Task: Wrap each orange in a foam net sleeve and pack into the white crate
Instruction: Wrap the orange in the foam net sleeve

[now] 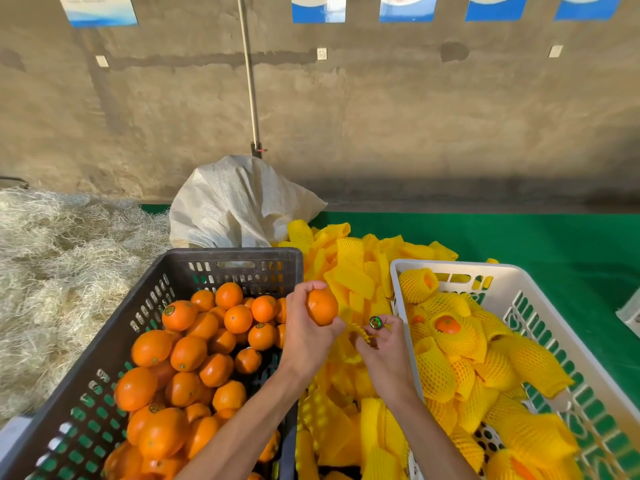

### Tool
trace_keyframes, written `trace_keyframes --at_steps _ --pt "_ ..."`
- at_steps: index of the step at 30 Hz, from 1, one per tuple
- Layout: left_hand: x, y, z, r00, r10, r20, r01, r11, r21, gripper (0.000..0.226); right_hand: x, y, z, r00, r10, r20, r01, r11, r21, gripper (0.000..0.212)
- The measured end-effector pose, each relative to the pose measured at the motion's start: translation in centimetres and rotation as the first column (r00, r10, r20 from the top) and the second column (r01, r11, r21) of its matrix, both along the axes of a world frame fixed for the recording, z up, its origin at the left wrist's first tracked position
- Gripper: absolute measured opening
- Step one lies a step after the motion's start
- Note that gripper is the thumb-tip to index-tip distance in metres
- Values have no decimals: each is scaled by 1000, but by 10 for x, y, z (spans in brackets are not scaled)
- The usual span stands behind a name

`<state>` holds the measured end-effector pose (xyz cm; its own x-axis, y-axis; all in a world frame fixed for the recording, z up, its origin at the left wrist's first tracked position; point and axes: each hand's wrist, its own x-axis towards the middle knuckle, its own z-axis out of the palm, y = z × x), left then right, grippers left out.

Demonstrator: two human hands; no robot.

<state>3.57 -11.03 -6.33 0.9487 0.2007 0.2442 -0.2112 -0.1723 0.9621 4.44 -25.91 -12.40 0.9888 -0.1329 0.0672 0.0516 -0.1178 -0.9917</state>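
No wording can be read anywhere here. The posters (pixel 100 10) along the top of the wall show blue and white bands, and their print is cut off and far too blurred to make out. Small round stickers sit on some oranges in the dark crate (pixel 152 282), one on the orange (pixel 179 315) near the back left, dark with a gold-green design, lettering too small to read. The right hand (pixel 386 344) pinches a similar round sticker (pixel 375 322) at its fingertips, shiny green and gold on black, and its marks are also illegible. The white crate (pixel 450 268) carries no visible label.
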Motion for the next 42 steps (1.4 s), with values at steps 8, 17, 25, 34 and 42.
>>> trace_keyframes --at_steps 8,17,25,34,42 --pt "-15 -4 16 956 -293 14 293 953 -77 69 -1 -3 0 994 -113 2 111 978 -174 44" --pt "-11 4 13 890 -397 -225 455 811 368 59 -8 -2 6 995 23 92 -29 997 66 37" --pt "-11 8 28 864 -381 -331 433 896 100 55 -6 -4 7 962 -14 272 15 1000 -2 34" --pt "-11 11 32 887 -309 -342 340 940 34 47 -6 -6 11 979 -100 178 87 993 78 31" --pt "-7 3 18 973 -170 -154 199 959 202 68 -11 -2 18 951 -159 266 150 987 54 34"
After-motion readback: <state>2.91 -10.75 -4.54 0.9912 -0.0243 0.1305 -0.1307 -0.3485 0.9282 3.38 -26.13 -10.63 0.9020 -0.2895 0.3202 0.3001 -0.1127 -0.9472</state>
